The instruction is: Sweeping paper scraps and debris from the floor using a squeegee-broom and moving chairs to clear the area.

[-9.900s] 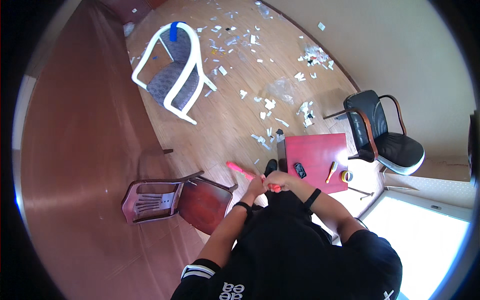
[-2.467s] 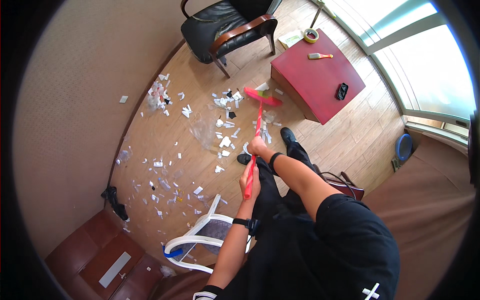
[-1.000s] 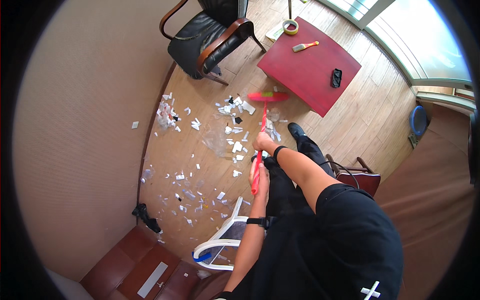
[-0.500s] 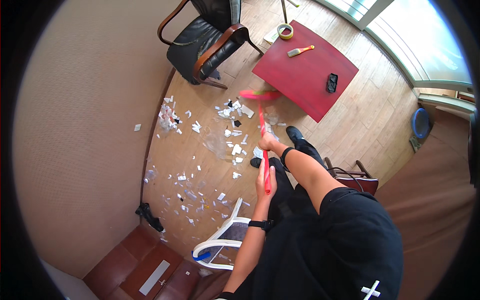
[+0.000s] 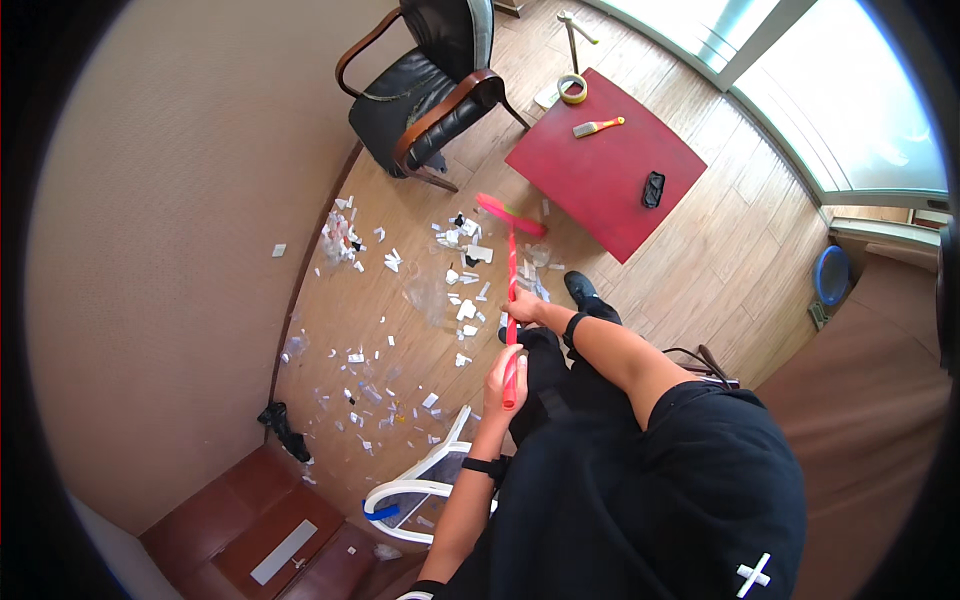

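I hold a red broom (image 5: pixel 511 270) with both hands, its pink head (image 5: pixel 508 213) on the wooden floor near the corner of a red low table (image 5: pixel 606 175). My left hand (image 5: pixel 506 372) grips the top of the handle. My right hand (image 5: pixel 524 308) grips it lower down, toward the head. White and black paper scraps (image 5: pixel 462 268) lie scattered on the floor to the left of the broom head.
A black armchair (image 5: pixel 425 90) stands beyond the scraps. On the red table lie a brush (image 5: pixel 597 126) and a black object (image 5: pixel 653 188). A tape roll (image 5: pixel 572 89) sits behind it. A white plastic chair (image 5: pixel 420 487) is by my left side. A wall runs along the left.
Over the last second the broom head has swung left, away from the table corner toward the scraps. My hands have stayed on the handle.
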The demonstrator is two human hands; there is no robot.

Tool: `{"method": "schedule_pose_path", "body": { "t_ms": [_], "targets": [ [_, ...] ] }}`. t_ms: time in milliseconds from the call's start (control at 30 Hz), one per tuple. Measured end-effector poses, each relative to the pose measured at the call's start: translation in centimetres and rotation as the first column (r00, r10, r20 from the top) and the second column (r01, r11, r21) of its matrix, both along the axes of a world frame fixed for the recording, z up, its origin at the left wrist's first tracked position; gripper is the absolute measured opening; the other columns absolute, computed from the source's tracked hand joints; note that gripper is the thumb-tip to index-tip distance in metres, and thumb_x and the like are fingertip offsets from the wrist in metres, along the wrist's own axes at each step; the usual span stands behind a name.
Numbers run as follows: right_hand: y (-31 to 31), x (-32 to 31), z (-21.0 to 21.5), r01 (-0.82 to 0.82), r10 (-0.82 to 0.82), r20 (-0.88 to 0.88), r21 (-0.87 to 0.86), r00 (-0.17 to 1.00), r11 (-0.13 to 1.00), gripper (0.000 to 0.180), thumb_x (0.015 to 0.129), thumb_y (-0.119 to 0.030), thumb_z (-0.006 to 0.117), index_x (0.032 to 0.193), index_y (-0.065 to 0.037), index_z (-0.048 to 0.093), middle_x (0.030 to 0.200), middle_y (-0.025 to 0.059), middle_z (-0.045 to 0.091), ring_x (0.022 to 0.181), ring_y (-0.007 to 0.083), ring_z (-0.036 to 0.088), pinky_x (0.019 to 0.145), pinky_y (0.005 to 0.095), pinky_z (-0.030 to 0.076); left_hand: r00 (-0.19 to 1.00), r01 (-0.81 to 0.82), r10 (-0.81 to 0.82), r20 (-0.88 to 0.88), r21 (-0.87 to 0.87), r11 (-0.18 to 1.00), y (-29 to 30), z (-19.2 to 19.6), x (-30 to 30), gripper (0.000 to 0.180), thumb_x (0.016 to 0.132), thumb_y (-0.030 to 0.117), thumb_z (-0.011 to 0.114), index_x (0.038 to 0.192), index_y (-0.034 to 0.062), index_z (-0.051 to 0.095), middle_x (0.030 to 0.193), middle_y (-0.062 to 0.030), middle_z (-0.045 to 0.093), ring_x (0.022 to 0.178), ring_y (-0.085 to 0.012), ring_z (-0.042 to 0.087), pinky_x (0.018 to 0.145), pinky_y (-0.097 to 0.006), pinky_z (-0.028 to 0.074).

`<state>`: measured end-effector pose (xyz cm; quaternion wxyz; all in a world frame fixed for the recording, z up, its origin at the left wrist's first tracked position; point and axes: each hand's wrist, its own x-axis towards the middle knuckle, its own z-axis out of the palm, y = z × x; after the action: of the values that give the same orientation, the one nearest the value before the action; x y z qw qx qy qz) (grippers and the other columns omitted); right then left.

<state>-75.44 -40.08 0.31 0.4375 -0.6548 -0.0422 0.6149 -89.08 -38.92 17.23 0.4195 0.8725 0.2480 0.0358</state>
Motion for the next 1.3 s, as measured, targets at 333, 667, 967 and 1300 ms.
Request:
{"method": "schedule_pose_path", "body": {
  "t_ms": [333,667,967,1300],
  "targets": [
    [-0.4,1.9,1.8,-0.190,0.195,-0.064,0.077,0.979,0.979,0.056,0.082,-0.047,0.060,0.112,-0.003,0.042,0.080,0.0065,0.057,0.062,0.0167,0.057,0.045,0.0286,0.045,0.983,-0.178,0.182,0.023,-0.106,0.978,1.6,0.3,1.9,0.022,0.084,0.009,0.054,0.106,0.0042,0.058,0.092,-0.0188,0.064,0.086,-0.0335,0.064,0.072,-0.036,0.050],
    [6.0,1.9,4.5,-0.212,0.200,0.102,0.134,0.975,0.968,0.051,0.085,-0.048,0.052,0.107,-0.001,0.052,0.078,0.0093,0.059,0.061,0.0197,0.060,0.049,0.0318,0.048,0.978,-0.186,0.194,0.072,-0.110,0.976,9.6,-2.4,1.5,0.023,0.085,0.011,0.055,0.106,0.0035,0.059,0.088,-0.0210,0.064,0.084,-0.0350,0.064,0.071,-0.038,0.050],
    [6.9,7.4,3.5,-0.584,0.753,0.385,-0.477,0.533,0.657,0.043,0.087,-0.035,0.044,0.104,0.000,0.061,0.111,0.0236,0.059,0.105,0.0375,0.056,0.091,0.0438,0.044,0.933,-0.348,0.361,0.011,-0.234,0.908,21.0,-2.6,3.7,0.019,0.086,0.011,0.054,0.102,0.0054,0.061,0.077,-0.0134,0.062,0.065,-0.0192,0.060,0.062,-0.029,0.046],
    [9.7,11.2,6.4,-0.444,0.645,0.507,-0.470,0.572,0.763,0.040,0.084,-0.031,0.045,0.100,0.001,0.063,0.104,0.0243,0.061,0.101,0.0382,0.057,0.090,0.0434,0.044,0.942,-0.313,0.334,0.035,-0.268,0.911,26.1,-2.9,4.8,0.018,0.084,0.011,0.056,0.100,0.0047,0.061,0.067,-0.0126,0.060,0.059,-0.0179,0.059,0.057,-0.031,0.045]
  ]
}}
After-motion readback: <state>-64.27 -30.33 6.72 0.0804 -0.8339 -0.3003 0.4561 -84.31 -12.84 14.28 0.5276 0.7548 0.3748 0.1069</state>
